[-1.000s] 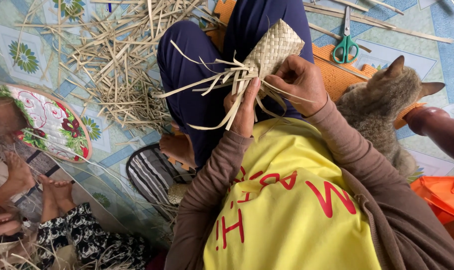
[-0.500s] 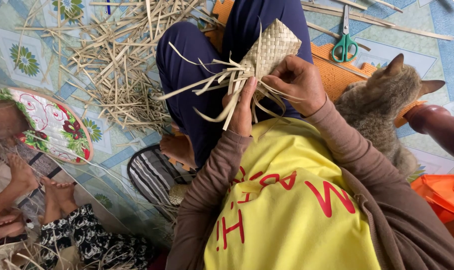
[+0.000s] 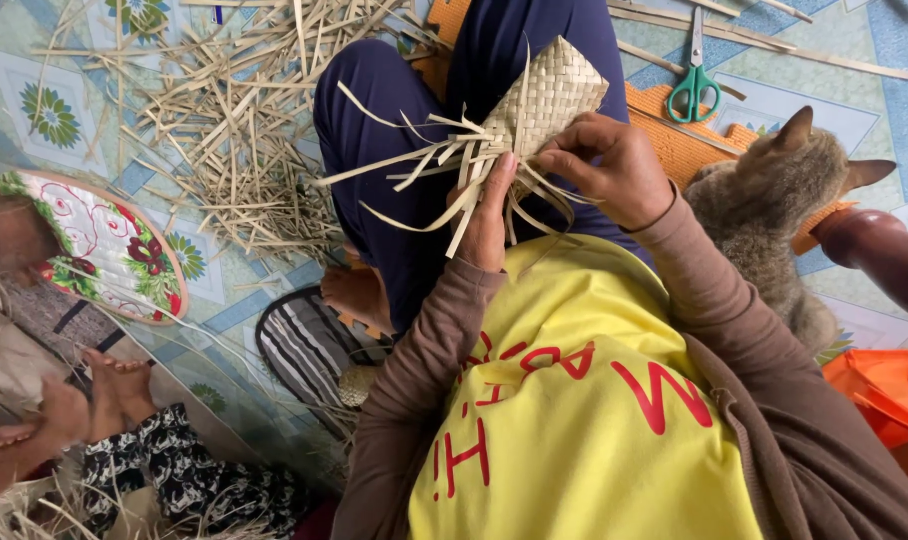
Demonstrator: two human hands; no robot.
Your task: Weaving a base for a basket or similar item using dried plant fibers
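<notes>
A half-woven pouch (image 3: pixel 546 105) of pale flat straw is held up over the lap, right between both hands and above the dark blue trousers (image 3: pixel 394 160). The finished, checkered end is pointed up and away from the body, tilted a bit to the right, while the unwoven end is turned toward the chest. From that end a bunch of loose strips (image 3: pixel 424 170) is fanned out, mostly to the left and downward.

The left hand (image 3: pixel 489 215) is set under and beside the open end, palm turned in, fingers stretched upward along the strips, thumb side pressed against the weave. It looks closed lightly on the pouch's lower edge, though the exact grip is partly hidden by the strips. The right hand (image 3: pixel 609 165) is curled over from the right, knuckles up, fingertips pinched on the strips right where the weaving stops. So both hands are kept close together, nearly touching, with the pouch clamped between them. Both forearms, in brown sleeves, are bent in from below over a yellow shirt (image 3: pixel 574 420).

Off to the left a big heap of cut straw (image 3: pixel 224 130) is spread on the patterned floor mat (image 3: pixel 54 60). Green-handled scissors (image 3: pixel 696 80) are lying well apart at the upper right, and a cat (image 3: pixel 774 215) is sat just beside the right arm.
</notes>
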